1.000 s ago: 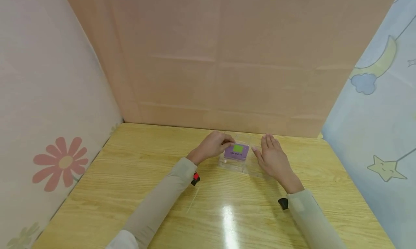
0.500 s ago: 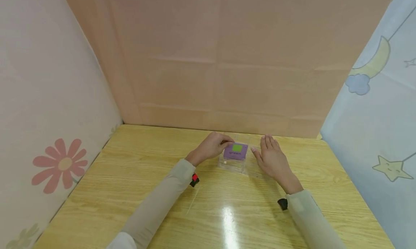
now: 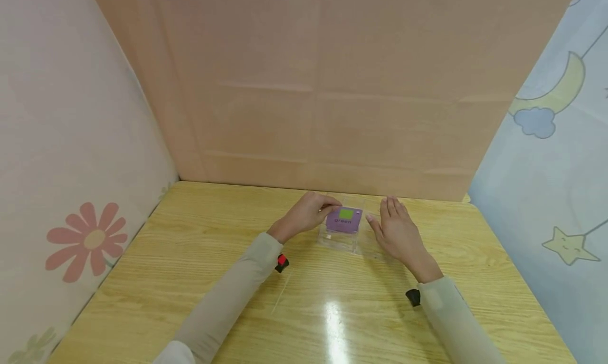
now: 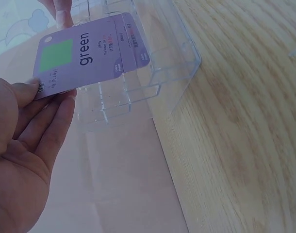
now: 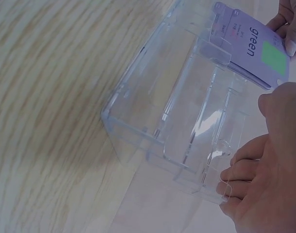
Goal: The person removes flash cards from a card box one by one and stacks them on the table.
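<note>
My left hand (image 3: 309, 212) pinches a corner of a purple flash card (image 4: 73, 56) between thumb and fingers. The card bears a green square and the word "green". A second purple card (image 4: 133, 41) shows just behind it, offset, and both stand in a front pocket of a clear plastic tiered card holder (image 5: 157, 97). My right hand (image 3: 401, 235) lies at the right end of the holder with fingers straight and thumb apart. In the right wrist view its fingertips (image 5: 228, 191) rest at the holder's clear end edge.
The holder stands on a wood-grain table (image 3: 214, 258) near a tan paper backdrop (image 3: 304, 116). A thin clear strip (image 3: 281, 294) lies nearer me, beside the left sleeve. Printed cloth walls (image 3: 62, 132) rise at both sides.
The left hand and the card have shifted slightly upward and left, the card sitting a little higher in the pocket. The right hand stays in place.
</note>
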`<control>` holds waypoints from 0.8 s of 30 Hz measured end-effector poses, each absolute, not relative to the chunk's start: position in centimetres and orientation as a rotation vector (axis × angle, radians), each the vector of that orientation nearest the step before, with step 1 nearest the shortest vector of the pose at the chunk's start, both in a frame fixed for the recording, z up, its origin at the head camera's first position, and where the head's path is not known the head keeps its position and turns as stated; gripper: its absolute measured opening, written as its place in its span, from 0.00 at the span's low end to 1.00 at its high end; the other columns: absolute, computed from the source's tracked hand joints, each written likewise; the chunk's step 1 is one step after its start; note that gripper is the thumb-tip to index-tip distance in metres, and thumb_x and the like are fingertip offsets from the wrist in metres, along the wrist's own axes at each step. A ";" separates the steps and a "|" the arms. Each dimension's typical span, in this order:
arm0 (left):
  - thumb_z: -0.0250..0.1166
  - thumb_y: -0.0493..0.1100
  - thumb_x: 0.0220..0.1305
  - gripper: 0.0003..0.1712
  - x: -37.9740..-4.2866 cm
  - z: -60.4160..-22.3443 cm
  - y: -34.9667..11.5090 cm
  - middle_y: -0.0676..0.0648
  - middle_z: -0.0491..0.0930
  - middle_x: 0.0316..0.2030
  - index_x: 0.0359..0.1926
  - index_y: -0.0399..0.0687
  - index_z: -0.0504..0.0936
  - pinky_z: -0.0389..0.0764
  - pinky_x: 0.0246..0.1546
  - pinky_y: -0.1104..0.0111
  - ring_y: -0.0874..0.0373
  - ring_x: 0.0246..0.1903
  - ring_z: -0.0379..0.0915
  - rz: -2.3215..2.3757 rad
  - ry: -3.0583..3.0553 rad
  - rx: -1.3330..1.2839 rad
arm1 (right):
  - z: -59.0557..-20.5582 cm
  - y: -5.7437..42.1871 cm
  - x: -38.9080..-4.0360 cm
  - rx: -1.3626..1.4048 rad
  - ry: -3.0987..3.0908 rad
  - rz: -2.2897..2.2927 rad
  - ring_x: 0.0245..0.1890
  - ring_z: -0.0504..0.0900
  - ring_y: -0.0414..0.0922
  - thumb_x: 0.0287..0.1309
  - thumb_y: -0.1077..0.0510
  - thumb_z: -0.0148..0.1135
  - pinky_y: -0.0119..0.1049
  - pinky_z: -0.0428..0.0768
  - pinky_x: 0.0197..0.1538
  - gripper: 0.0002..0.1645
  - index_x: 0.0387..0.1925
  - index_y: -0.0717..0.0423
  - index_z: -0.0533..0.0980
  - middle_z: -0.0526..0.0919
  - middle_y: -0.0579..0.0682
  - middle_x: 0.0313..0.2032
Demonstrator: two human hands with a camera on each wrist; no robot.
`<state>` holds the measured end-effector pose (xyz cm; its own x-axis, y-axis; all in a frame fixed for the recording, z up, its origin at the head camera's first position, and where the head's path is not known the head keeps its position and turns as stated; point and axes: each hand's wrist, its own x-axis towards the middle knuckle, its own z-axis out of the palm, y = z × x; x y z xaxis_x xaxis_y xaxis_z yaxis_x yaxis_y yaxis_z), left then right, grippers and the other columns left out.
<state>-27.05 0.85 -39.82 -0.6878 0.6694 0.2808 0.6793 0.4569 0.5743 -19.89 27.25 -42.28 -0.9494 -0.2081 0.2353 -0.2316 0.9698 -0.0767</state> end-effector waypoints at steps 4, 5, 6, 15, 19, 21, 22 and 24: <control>0.60 0.36 0.78 0.14 -27.0 -39.8 0.6 0.43 0.90 0.53 0.57 0.41 0.88 0.89 0.51 0.69 0.54 0.51 0.89 -1.094 -2.642 -1.231 | -42.3 27.2 -19.9 0.330 -2.892 0.151 0.78 0.57 0.74 0.84 0.43 0.42 0.66 0.57 0.81 0.44 0.74 0.83 0.56 0.59 0.80 0.75; 0.60 0.36 0.78 0.14 -27.0 -39.8 0.6 0.43 0.90 0.53 0.57 0.41 0.88 0.89 0.51 0.69 0.53 0.51 0.89 -1.112 -2.634 -1.227 | -42.3 27.2 -19.9 0.330 -2.894 0.151 0.78 0.57 0.74 0.84 0.43 0.42 0.66 0.57 0.81 0.44 0.74 0.83 0.56 0.59 0.80 0.75; 0.60 0.36 0.78 0.14 -27.0 -39.7 0.5 0.42 0.90 0.53 0.57 0.40 0.88 0.89 0.51 0.69 0.53 0.51 0.89 -1.131 -2.625 -1.223 | -42.3 27.2 -19.9 0.333 -2.893 0.149 0.78 0.57 0.74 0.84 0.43 0.42 0.66 0.57 0.81 0.44 0.74 0.83 0.56 0.59 0.80 0.75; 0.61 0.38 0.78 0.13 -26.8 -39.1 -0.2 0.42 0.90 0.51 0.55 0.41 0.89 0.89 0.48 0.70 0.54 0.48 0.90 -1.376 -2.586 -1.152 | -42.1 27.1 -19.9 0.334 -2.896 0.155 0.78 0.57 0.74 0.83 0.44 0.43 0.67 0.57 0.81 0.44 0.74 0.83 0.56 0.58 0.80 0.75; 0.64 0.40 0.77 0.13 -26.8 -39.2 -0.5 0.43 0.91 0.51 0.53 0.43 0.91 0.90 0.46 0.70 0.57 0.45 0.90 -1.497 -2.566 -1.090 | -42.1 27.1 -19.9 0.331 -2.900 0.164 0.78 0.56 0.75 0.84 0.44 0.43 0.67 0.57 0.81 0.44 0.74 0.83 0.56 0.58 0.81 0.75; 0.65 0.42 0.76 0.12 -26.8 -39.4 -0.8 0.43 0.91 0.50 0.52 0.44 0.91 0.90 0.45 0.68 0.58 0.42 0.90 -1.566 -2.549 -1.057 | -42.1 27.1 -19.9 0.330 -2.901 0.168 0.78 0.56 0.75 0.84 0.44 0.43 0.67 0.56 0.81 0.44 0.74 0.83 0.56 0.58 0.81 0.75; 0.66 0.43 0.76 0.12 -26.8 -39.4 -0.9 0.43 0.91 0.49 0.52 0.44 0.91 0.90 0.44 0.68 0.59 0.41 0.90 -1.596 -2.542 -1.038 | -42.1 27.1 -19.9 0.331 -2.899 0.167 0.78 0.56 0.74 0.84 0.44 0.43 0.67 0.56 0.81 0.44 0.74 0.83 0.56 0.58 0.81 0.75; 0.66 0.45 0.75 0.13 -26.8 -39.6 -1.1 0.43 0.91 0.48 0.51 0.44 0.91 0.90 0.43 0.68 0.60 0.39 0.90 -1.652 -2.530 -1.000 | -42.2 27.1 -19.9 0.335 -2.891 0.164 0.78 0.57 0.74 0.83 0.44 0.44 0.67 0.57 0.81 0.44 0.74 0.83 0.56 0.58 0.81 0.75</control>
